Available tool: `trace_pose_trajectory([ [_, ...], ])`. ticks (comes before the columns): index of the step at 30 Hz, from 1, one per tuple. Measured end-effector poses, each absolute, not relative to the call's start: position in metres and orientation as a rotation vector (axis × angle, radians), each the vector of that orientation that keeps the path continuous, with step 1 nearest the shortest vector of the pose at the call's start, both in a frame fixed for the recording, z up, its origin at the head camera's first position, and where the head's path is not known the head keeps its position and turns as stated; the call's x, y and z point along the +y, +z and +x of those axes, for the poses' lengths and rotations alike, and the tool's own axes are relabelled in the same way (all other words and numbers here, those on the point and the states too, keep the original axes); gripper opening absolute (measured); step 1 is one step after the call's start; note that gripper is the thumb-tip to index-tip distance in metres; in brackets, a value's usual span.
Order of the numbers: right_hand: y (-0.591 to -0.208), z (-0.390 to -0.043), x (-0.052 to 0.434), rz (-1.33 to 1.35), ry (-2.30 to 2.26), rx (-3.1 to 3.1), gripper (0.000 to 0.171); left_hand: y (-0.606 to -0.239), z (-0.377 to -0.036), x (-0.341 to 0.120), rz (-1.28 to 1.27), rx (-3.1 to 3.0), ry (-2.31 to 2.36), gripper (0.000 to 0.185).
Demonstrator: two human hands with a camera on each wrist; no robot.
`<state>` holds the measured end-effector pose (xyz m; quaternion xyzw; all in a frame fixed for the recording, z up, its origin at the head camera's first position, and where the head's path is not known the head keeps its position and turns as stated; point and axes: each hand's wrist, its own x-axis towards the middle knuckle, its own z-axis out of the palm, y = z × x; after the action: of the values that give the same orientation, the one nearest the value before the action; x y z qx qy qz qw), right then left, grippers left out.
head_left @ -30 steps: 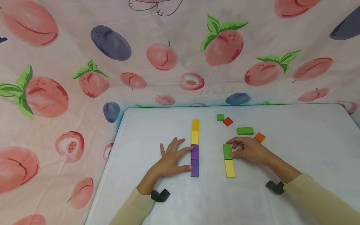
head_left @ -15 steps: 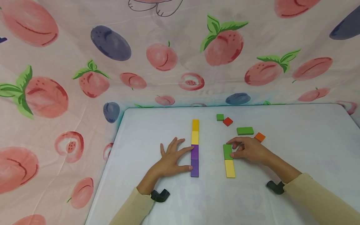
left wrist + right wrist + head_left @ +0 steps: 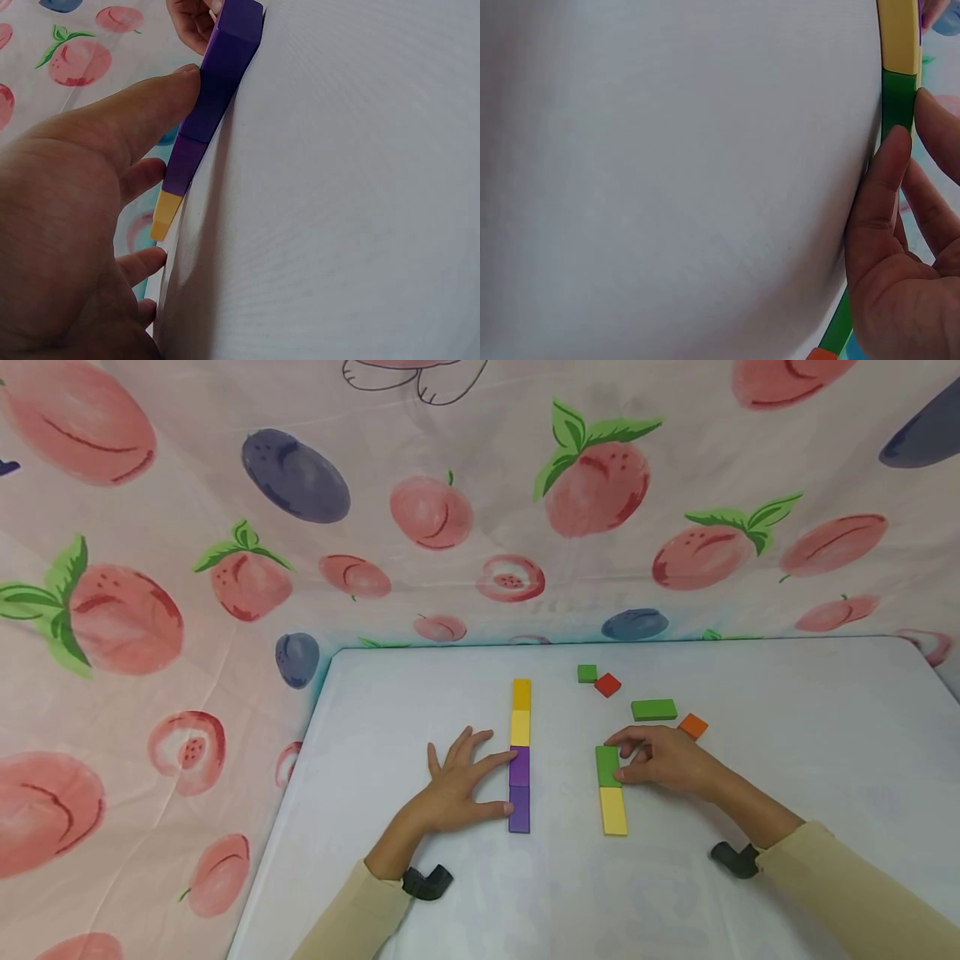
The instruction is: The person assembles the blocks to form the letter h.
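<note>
Pinching a flat green block [image 3: 607, 766], the right hand's [image 3: 667, 762] grip abuts it against a yellow block [image 3: 613, 811].

left hand [image 3: 457, 785] flat, fingers spread, right hand [image 3: 663, 762] curled

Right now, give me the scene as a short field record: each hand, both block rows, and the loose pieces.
left hand: fingers straight, touching the purple blocks
right hand: pinches the green block
left row: orange-yellow, yellow, two purple, end to end
right row: green block butted against yellow block
loose pieces: small green square, red square, long green block, orange square
surface: white table
</note>
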<state>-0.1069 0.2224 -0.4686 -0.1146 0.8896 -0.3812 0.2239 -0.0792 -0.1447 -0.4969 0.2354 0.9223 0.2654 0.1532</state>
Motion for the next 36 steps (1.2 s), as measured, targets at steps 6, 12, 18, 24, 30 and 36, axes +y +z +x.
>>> trace_pose_trajectory([
  [6,-0.4678,-0.1066,0.2219,-0.322,-1.068,2.447,0.047,-0.4955,-0.0788,-0.1445,0.678,2.638,0.767,0.075],
  [12,-0.4685,-0.1070,0.2215,-0.319,-1.048,2.457,0.047,-0.4948,-0.0783,-0.1445,0.675,2.634,0.767,0.075],
  [18,-0.4694,-0.1074,0.2211,-0.319,-1.033,2.470,0.046,-0.4959,-0.0788,-0.1449,0.679,2.636,0.761,0.075],
  [24,-0.4689,-0.1070,0.2216,-0.320,-1.031,2.472,0.045,-0.4969,-0.0793,-0.1451,0.684,2.639,0.756,0.075],
  [30,-0.4686,-0.1069,0.2219,-0.336,-1.038,2.473,0.046,-0.4981,-0.0796,-0.1452,0.682,2.643,0.751,0.075],
  [36,-0.4687,-0.1065,0.2213,-0.316,-1.042,2.471,0.046,-0.4977,-0.0798,-0.1450,0.683,2.644,0.747,0.075],
])
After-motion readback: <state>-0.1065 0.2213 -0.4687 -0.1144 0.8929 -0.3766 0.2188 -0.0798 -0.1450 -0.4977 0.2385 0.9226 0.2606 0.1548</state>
